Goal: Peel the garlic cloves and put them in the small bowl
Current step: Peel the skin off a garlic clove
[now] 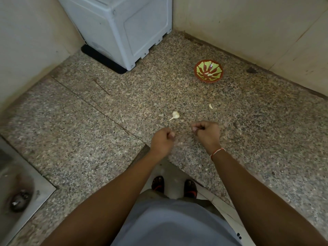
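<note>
At the far left a steel sink [19,185] is set into the speckled stone tabletop [88,139], its drain dark and stained. Farther back, in the corner, a white appliance [124,27] stands on a black mat [101,59]. Near the front edge of the tabletop the left hand [162,141] is held with its fingers curled into a closed grip; whether anything small is pinched inside it cannot be told. Just beyond the two hands lies a partial garlic bulb [174,115] with its stem pointing toward the person, a few flecks of papery skin [161,115] beside it. The right hand [207,133], a red-and-white thread on its wrist, is curled the same way, thumb against fingertips, and its contents are likewise too small to make out. A loose garlic clove [210,106] rests on the stone to the right of the bulb. Well behind it, near the back wall, sits the small bowl [208,71], red with green pattern, with pale peeled cloves inside.
</note>
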